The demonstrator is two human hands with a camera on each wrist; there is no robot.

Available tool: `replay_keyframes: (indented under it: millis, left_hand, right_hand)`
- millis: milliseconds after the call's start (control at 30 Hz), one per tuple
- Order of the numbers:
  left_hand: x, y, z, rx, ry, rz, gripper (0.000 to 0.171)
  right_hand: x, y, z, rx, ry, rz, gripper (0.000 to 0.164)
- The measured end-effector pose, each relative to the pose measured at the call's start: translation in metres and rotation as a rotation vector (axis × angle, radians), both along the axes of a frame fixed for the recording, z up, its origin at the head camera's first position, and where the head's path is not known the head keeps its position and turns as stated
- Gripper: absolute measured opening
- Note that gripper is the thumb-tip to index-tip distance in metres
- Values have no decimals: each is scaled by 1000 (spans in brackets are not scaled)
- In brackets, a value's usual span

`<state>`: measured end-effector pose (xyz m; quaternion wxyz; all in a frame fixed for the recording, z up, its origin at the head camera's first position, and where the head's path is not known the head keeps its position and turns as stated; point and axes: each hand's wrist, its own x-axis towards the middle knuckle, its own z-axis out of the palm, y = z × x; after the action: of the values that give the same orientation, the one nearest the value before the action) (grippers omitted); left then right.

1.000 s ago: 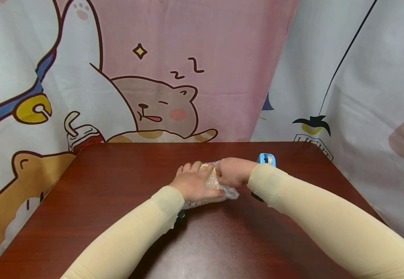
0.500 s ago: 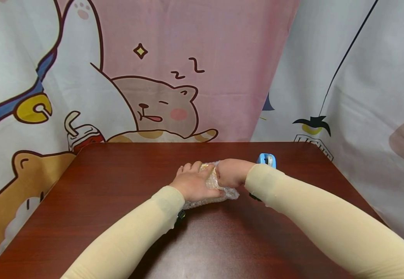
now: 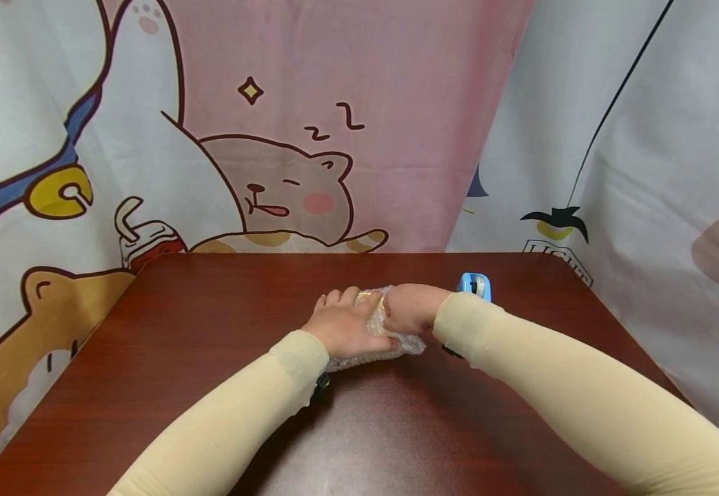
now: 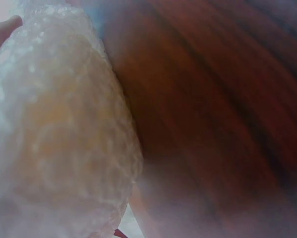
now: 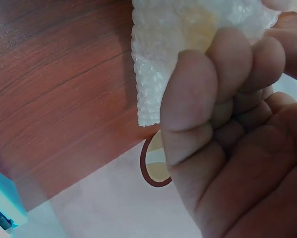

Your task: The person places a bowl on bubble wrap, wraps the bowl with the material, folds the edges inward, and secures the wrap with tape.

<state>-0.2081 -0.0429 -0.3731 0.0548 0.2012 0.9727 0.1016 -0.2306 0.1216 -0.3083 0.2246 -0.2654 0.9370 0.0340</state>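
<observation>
A clear bubble-wrap package (image 3: 379,322) with something yellow showing through lies on the dark wooden table. My left hand (image 3: 345,329) rests flat over its left part with fingers spread; the package fills the left side of the left wrist view. At the right end my right hand (image 3: 413,308) has its fingers curled in and grips the bubble wrap. In the right wrist view its curled fingers (image 5: 190,94) overlap the wrap (image 5: 150,94), whose cut edge sticks out beside them. A loose corner of wrap pokes out below the right hand. The right thumb is hidden.
A light-blue tape dispenser (image 3: 474,282) stands behind the right forearm, partly covered by the sleeve. The table (image 3: 241,289) ends at its far edge against a curtain (image 3: 396,138) printed with cartoon animals. Both forearms wear cream sleeves (image 3: 539,351).
The right hand has shifted slightly left and toward me, with its wrist coming in. My left hand and the package stay in place.
</observation>
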Motion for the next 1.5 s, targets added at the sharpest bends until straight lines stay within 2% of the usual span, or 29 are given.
replay_keyframes:
  millis: [133,400,767,1100,1500]
  left_hand:
    - [0,0,0,-6,8,-6,110]
    - [2,1,1,-5,16,-5,109]
    - [1,0,0,2,7,-1,108]
    - [-1,0,-1,7,-11,-4,111]
    - [-1,-1,-1,6,-12,-4,110]
  right_hand:
    - [0,0,-1,-8,7,-22,24]
    - [-1,0,-5,-1,19,-16,26]
    - [1,-1,-7,-34,-8,-97,29]
    - [2,-1,-12,-47,28,-130,42]
    - [2,-3,-14,-68,26,-226,48]
